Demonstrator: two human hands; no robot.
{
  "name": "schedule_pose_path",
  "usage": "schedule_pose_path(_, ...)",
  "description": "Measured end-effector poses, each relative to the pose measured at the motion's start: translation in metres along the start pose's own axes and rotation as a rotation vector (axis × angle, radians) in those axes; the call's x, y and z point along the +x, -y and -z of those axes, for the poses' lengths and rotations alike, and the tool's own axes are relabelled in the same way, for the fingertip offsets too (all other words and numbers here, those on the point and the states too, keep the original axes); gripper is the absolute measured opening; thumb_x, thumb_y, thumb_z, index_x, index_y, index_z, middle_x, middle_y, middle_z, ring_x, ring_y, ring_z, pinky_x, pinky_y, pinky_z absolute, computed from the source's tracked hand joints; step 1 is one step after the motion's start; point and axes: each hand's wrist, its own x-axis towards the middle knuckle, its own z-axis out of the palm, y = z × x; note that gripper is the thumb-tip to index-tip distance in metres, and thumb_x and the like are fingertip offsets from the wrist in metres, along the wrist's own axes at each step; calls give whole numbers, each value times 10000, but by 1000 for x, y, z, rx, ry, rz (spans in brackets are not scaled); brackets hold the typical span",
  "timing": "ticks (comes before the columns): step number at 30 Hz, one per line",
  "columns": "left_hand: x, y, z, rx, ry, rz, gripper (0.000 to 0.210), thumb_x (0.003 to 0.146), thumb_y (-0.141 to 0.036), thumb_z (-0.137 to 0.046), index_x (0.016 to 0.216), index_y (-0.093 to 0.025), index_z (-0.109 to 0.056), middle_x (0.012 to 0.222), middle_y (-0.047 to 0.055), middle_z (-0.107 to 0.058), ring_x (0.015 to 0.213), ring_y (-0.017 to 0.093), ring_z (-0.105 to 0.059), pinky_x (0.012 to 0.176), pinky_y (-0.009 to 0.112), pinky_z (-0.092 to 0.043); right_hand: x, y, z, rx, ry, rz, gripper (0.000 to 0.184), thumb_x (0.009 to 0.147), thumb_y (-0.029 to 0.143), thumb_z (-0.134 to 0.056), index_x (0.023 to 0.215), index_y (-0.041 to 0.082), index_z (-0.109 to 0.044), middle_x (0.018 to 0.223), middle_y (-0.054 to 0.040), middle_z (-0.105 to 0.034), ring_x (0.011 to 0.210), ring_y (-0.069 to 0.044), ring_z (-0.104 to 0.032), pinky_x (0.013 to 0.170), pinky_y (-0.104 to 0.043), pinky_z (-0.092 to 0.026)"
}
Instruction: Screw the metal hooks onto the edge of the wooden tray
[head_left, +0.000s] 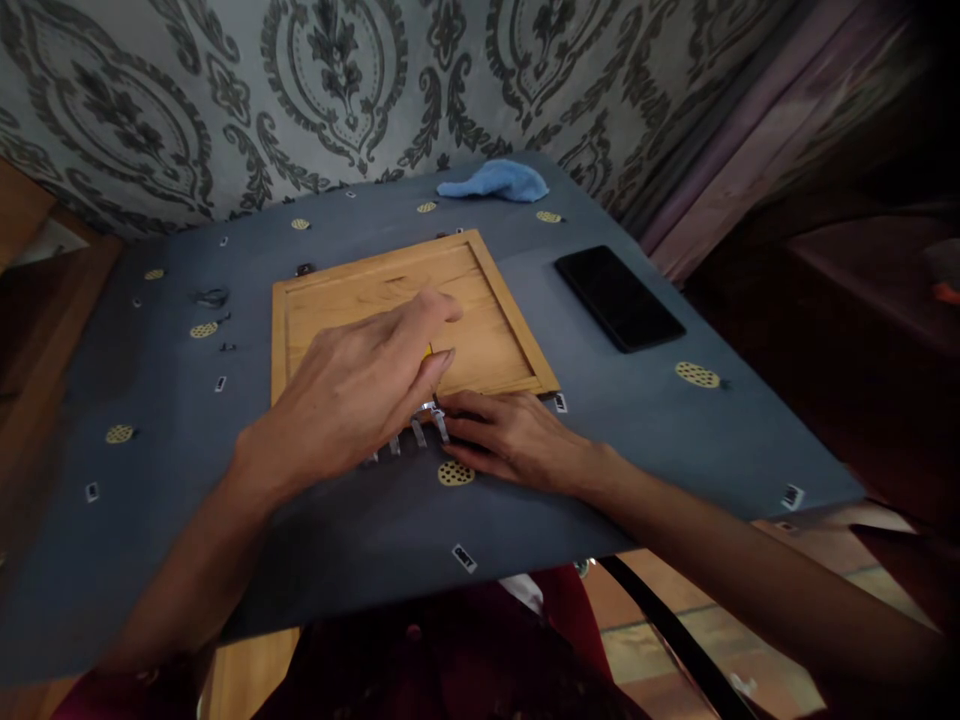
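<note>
Rests on a dark grey-blue, patterned worktop point(720, 450) in front of both hands: a framed, four-sided panel of light-brown wood point(480, 330), lying flat. Also shows, along the near edge of this panel, a short row of narrow, shiny, silver-coloured metal strips point(441, 428), each pointing with its long axis roughly toward the near side of the worktop.

Seems to turn most on the rightmost strip: placed directly before the fingertips of the right hand point(517, 430), and just below the thumb of the left hand point(352, 375) in the view. Comes nearest to this strip with the right hand, laid low beside the panel's near edge, with fingers pointing left. Appears to touch the strip with these fingertips; cannot tell whether really pinching it.

Arches the left hand higher, over the near-left part of the panel, with its back upward and with thumb and forefinger reaching to the right, tips apart. Shows between these two a small yellow bit of some object point(428, 351), too hidden to be named; therefore cannot tell whether this grip is closed upon it.

Includes also, to the right of the panel and apart from both hands, a black, rectangular phone point(619, 298), and near the far edge, a crumpled, light-blue cloth point(496, 181).
</note>
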Motion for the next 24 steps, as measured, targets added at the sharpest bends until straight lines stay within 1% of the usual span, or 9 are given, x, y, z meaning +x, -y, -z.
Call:
schedule_pose_path(7, 1, 2, -3, 21, 1, -15, 275, 995, -261, -422, 1240, -173, -509, 848, 35, -673, 756, 179, -670, 646, 268, -458, 0, 0, 1, -4, -6, -2, 306, 1034, 311, -453, 1023, 148, -712, 1185, -127, -687, 851, -200, -708, 624, -326, -519)
schedule_pose_path(11, 0, 1, -2, 17, -1, -15, 276, 991, -251, -422, 1240, -165, -506, 895, 47, -678, 773, 191, -676, 635, 277, -456, 0, 0, 0, -7, -27, 13, 299, 1031, 308, -460, 1026, 146, -711, 1179, -123, -694, 856, -203, -713, 623, -320, -522)
schedule_pose_path(17, 0, 1, -2, 77, -7, -44, 265, 994, -246, -428, 1237, -172, -502, 833, 21, -664, 719, 187, -670, 600, 267, -430, 0, 0, 1, -23, -39, 21, 316, 1035, 305, -441, 1008, 145, -712, 1195, -120, -690, 867, -205, -717, 632, -316, -524)
schedule_pose_path(22, 0, 0, 0, 76, -23, -40, 261, 985, -242, -436, 1228, -169, -499, 892, 42, -685, 755, 196, -683, 614, 273, -447, -1, 0, 1, 6, -16, 0, 303, 1033, 302, -449, 1035, 150, -711, 1192, -122, -687, 864, -193, -708, 640, -315, -522)
schedule_pose_path(24, 0, -1, 1, 78, -10, -22, 260, 985, -237, -430, 1228, -174, -498, 865, 35, -683, 736, 187, -675, 612, 269, -446, -1, 0, 1, 9, -13, -1, 305, 1033, 303, -449, 1039, 148, -711, 1199, -123, -686, 882, -201, -711, 640, -318, -524)
